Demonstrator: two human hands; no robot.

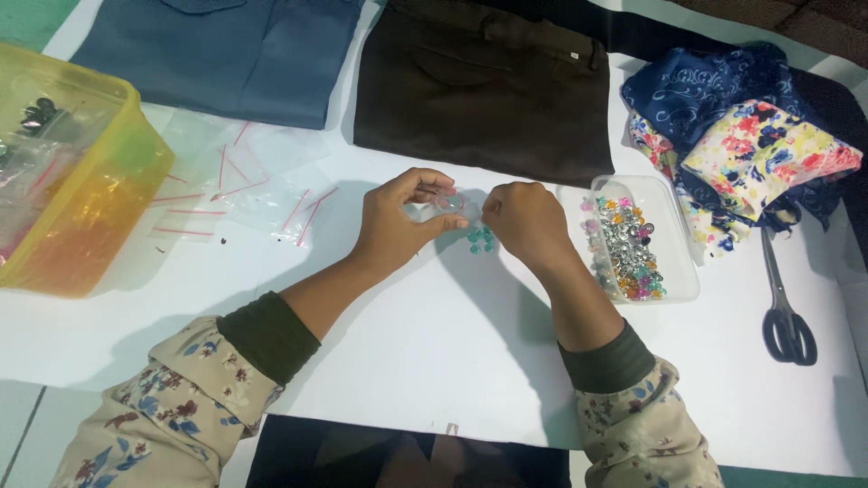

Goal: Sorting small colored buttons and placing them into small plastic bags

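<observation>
My left hand (398, 221) and my right hand (524, 221) meet over the white table, both pinching a small clear plastic bag (449, 204) between thumb and fingers. Just below the bag lie a few teal gems (481, 238) on the table. Right of my right hand stands a clear plastic tray (674, 226) holding several coloured gems (624, 248). Both forearms wear floral sleeves with dark green cuffs.
A yellow plastic box (108, 181) with bagged items sits at the left. Several empty clear zip bags (244, 194) lie beside it. Blue trousers (235, 54) and brown trousers (488, 81) lie at the back. Folded floral fabrics (750, 136) and black scissors (785, 316) are at the right.
</observation>
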